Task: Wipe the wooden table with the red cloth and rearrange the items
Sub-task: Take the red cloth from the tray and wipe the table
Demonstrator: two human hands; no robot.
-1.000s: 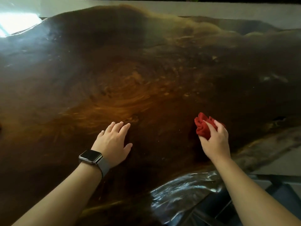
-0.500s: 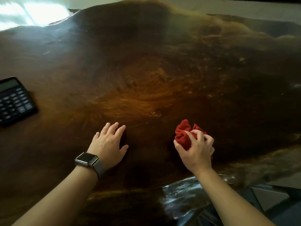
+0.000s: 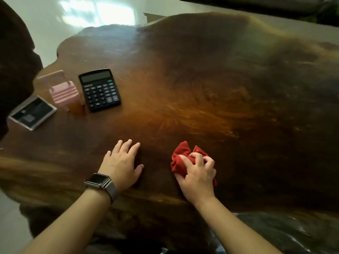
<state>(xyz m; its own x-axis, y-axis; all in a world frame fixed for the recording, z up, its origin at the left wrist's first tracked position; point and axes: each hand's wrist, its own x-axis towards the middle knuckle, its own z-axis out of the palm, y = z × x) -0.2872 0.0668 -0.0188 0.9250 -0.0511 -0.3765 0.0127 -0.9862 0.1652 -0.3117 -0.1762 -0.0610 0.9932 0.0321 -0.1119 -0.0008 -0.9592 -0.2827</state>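
Observation:
A large dark wooden slab table [image 3: 211, 92] fills the view. My right hand [image 3: 199, 174] is closed around a bunched red cloth [image 3: 181, 156], pressing it on the wood near the front edge. My left hand [image 3: 122, 165] lies flat on the table just left of the cloth, fingers spread, a watch on its wrist. At the far left stand a black calculator [image 3: 100, 89], a small pink toy chair [image 3: 62, 90] and a flat black card in a clear case [image 3: 32, 112].
The table's wavy front edge [image 3: 146, 204] runs just under my wrists. A dark shape [image 3: 14, 57] blocks the upper left corner. Pale floor [image 3: 77, 17] lies beyond the far edge, and glossy plastic wrap [image 3: 286, 233] sits at the lower right.
My right hand has dragged the red cloth leftward across the table toward my left hand. The view has swung left, bringing the calculator, pink chair and card case into sight.

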